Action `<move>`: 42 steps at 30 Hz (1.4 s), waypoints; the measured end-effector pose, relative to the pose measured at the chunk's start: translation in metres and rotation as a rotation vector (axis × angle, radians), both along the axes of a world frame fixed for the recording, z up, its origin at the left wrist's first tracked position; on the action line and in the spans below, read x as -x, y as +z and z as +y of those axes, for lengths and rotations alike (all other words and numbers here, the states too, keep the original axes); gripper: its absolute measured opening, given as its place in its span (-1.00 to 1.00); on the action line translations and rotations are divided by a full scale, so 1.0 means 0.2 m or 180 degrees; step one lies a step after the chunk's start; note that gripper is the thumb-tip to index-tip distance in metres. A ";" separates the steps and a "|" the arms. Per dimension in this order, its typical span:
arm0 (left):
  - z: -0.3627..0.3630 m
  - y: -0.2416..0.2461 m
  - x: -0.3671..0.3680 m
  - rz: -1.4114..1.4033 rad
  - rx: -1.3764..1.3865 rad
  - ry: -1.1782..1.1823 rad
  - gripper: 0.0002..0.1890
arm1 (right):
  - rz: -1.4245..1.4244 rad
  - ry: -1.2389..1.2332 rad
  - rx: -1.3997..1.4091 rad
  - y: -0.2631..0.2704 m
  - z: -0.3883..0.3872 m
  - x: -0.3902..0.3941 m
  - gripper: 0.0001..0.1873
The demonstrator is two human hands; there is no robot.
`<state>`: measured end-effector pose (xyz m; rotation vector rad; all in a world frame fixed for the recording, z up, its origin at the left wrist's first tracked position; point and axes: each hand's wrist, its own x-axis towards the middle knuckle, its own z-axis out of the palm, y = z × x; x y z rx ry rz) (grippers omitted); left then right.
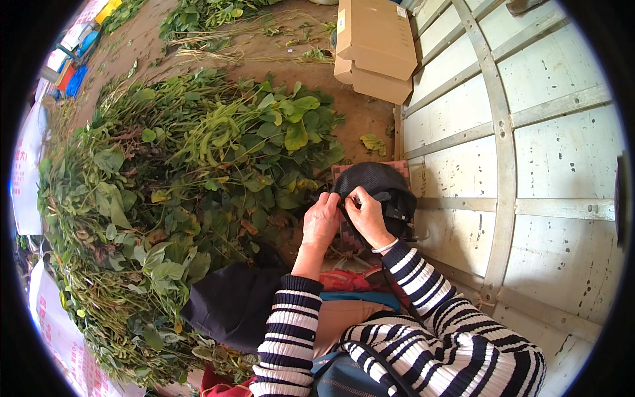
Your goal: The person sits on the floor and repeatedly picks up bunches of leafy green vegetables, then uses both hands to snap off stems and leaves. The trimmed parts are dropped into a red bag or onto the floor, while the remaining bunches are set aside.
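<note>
Both hands meet at the left edge of a black mesh item (pixel 374 176), which looks like a cap or small bag. My left hand (pixel 322 218) pinches its edge or a strap between bent fingers. From the right, my right hand (pixel 366 213) grips the same edge, thumb and forefinger curled together. A small black device (pixel 397 212) shows inside the mesh item's opening. Beneath it lies a pink-and-dark woven surface (pixel 403 169), perhaps a stool seat. What exactly sits between the fingertips is too small to tell.
A large heap of cut soybean plants (pixel 198 164) covers the ground at left. An open cardboard box (pixel 374 44) stands ahead by a white metal-framed panel (pixel 545 149) on the right. Dark cloth (pixel 238 302) lies near my left forearm. Printed white sheeting (pixel 27 168) edges the far left.
</note>
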<state>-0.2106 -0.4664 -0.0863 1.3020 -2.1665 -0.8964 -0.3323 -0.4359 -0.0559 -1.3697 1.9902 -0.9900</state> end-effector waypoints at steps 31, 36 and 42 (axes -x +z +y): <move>0.09 0.10 -0.24 -0.0339 -0.0553 0.0297 -0.80 | 0.0319 -0.0849 -0.2101 -0.05 0.48 0.93 -0.80; 0.15 0.46 -0.36 0.0541 -0.0174 0.0440 -0.86 | 0.1533 -0.0352 -0.0834 0.12 0.26 0.79 -0.80; 0.66 0.90 -0.87 0.1574 0.0121 0.1786 -0.86 | 0.0528 0.0847 0.0143 0.43 -0.02 0.17 -0.85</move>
